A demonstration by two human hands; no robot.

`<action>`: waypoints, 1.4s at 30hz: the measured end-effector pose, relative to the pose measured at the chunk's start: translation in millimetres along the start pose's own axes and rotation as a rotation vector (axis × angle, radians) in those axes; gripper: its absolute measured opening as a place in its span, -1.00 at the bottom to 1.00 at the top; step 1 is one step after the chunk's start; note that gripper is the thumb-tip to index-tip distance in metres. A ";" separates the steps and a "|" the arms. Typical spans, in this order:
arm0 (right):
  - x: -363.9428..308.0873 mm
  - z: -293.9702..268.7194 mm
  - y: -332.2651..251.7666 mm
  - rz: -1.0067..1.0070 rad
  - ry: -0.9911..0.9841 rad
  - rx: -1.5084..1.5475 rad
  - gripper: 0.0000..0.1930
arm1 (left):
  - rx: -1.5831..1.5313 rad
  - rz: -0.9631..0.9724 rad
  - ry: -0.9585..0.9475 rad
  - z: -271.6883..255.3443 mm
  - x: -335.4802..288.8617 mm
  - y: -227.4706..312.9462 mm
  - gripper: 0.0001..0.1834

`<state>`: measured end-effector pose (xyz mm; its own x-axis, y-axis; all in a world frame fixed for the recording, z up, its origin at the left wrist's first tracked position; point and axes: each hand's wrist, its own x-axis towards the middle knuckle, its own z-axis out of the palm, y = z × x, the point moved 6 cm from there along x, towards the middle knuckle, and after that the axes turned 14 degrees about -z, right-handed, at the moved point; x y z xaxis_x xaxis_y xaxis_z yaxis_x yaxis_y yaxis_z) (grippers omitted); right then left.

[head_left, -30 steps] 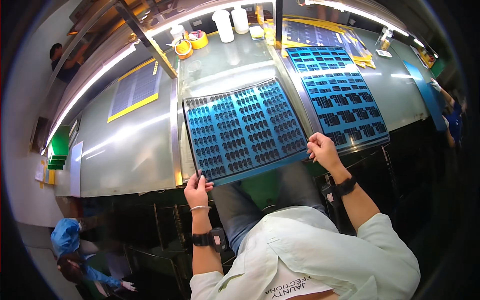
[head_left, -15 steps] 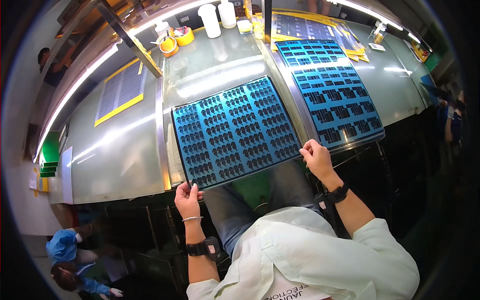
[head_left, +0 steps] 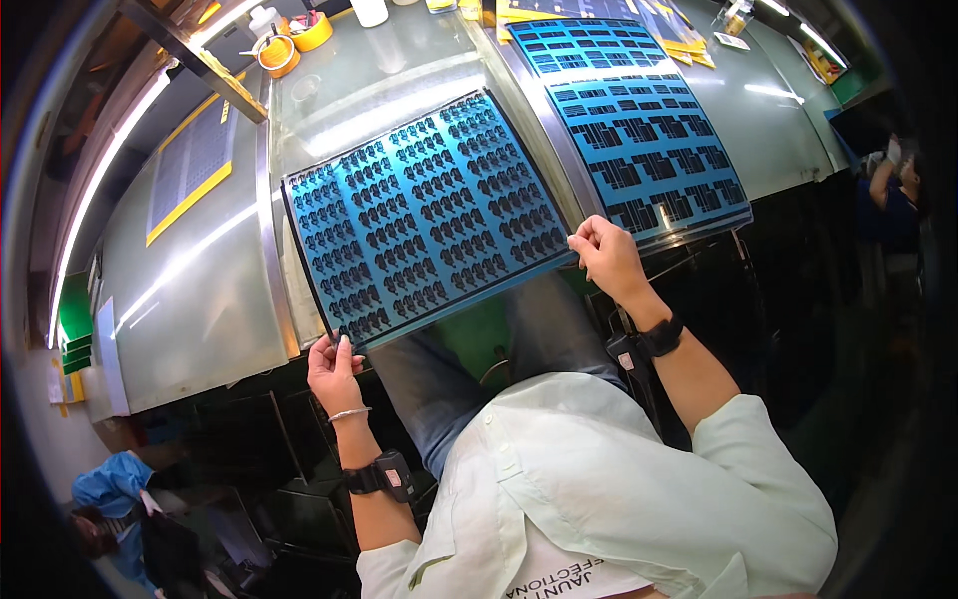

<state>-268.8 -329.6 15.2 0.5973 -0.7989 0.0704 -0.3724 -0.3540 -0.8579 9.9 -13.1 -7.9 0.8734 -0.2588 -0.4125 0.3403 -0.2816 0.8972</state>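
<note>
A blue panel sheet [head_left: 429,220] with rows of small black patterned shapes spans the space between my hands, its near edge jutting past the bench front above my lap. My left hand [head_left: 334,371] pinches its near left corner, thumb on top. At the near right corner, my right hand [head_left: 609,258] is closed on the edge with its fingertips. Both near corners are partly covered by my fingers. Just right of this sheet, a second blue sheet [head_left: 654,192] with black rectangular blocks lies on the bench, touched by neither hand.
The glossy grey-green bench [head_left: 215,290] has metal dividing strips [head_left: 274,260]. A yellow-edged film [head_left: 190,165] lies at left. Rolls of orange tape [head_left: 276,55] and a white bottle [head_left: 369,10] stand at the back. A person in blue [head_left: 110,479] is at lower left.
The whole scene has shifted left and upward in the picture as my view moved. My hands keep their grip on the sheet's corners.
</note>
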 end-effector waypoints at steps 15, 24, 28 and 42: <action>-12.2 2.1 -0.4 -0.078 0.031 -0.207 -0.85 | -0.015 0.026 0.016 -2.4 -2.0 -1.9 -0.81; -11.8 6.4 0.6 -0.039 0.046 -0.090 -0.88 | -0.046 0.076 0.037 -6.2 1.8 -5.4 -0.84; -11.8 11.0 -5.0 -0.083 0.063 -0.086 -0.87 | 0.020 0.127 0.119 -21.8 6.0 -15.7 -0.82; -14.7 10.5 -4.5 -0.081 0.068 -0.042 -0.89 | 0.321 0.422 0.261 -14.0 -8.2 -0.1 -0.69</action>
<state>-268.4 -311.2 12.6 0.5778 -0.7973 0.1746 -0.3547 -0.4379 -0.8261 7.6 1.9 -2.4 0.9810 -0.1850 0.0585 -0.1420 -0.4794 0.8661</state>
